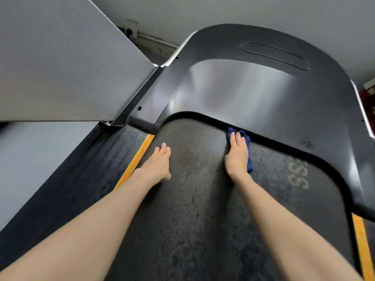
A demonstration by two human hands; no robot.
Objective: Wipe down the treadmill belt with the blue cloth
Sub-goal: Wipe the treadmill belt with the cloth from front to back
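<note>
The dark textured treadmill belt [194,199] runs from the bottom of the view up to the black motor cover [253,88]. My right hand [237,157] lies flat with straight fingers on the blue cloth [244,135], pressing it onto the belt just below the cover's curved edge. Blue cloth shows past my fingertips and along the right side of my palm. My left hand [159,165] rests flat on the belt near its left edge, fingers straight, holding nothing.
Yellow stripes [135,161] border the belt on the left and right [362,246]. A ribbed black side rail [81,175] lies left of the belt. A grey upright panel [60,61] rises at the left. Faded lettering [298,175] marks the belt on the right.
</note>
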